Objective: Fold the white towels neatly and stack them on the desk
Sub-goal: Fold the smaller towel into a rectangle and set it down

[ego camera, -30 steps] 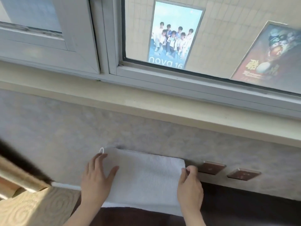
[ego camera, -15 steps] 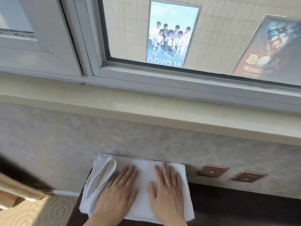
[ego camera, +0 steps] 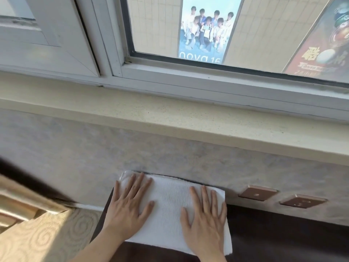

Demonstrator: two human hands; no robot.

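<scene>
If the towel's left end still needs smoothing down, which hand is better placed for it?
The left hand, probably. It lies flat on the left part of the white towel, fingers reaching the far-left corner. The right hand presses the right part.

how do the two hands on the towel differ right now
The left hand lies on the towel's left part, fingertips almost at its far edge; the right hand lies on the right part, nearer the front edge. The left thumb points right, the right thumb left. Both are flat, fingers straight, pressing the towel on the dark desk.
</scene>
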